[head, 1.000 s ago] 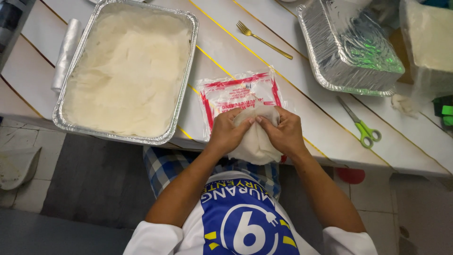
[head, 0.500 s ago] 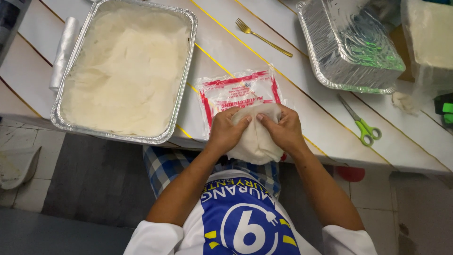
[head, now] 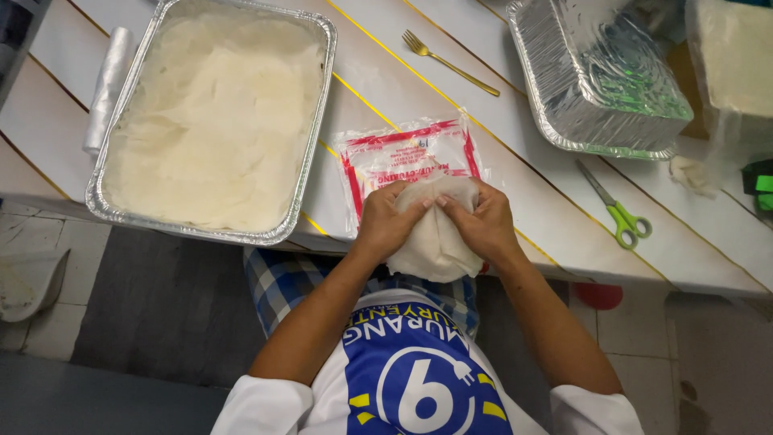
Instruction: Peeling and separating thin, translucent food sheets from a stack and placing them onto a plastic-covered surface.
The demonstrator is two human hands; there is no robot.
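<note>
My left hand [head: 386,221] and my right hand [head: 481,224] both grip a thin, pale round pastry sheet [head: 436,238] at the near edge of the table. My thumbs meet at its top edge, and the sheet droops below my hands over the table's edge. Just behind it lies a clear plastic packet with red print [head: 407,155], flat on the table and partly under the sheet.
A large foil tray [head: 310,145] full of pale layered sheets sits at the left, with a roll of clear plastic [head: 107,84] beside it. A gold fork [head: 448,61], an empty foil tray [head: 600,76] and green-handled scissors [head: 618,213] lie to the right.
My hands have stayed in place on the sheet; my fingers have shifted slightly along its top edge. The view has drifted a little.
</note>
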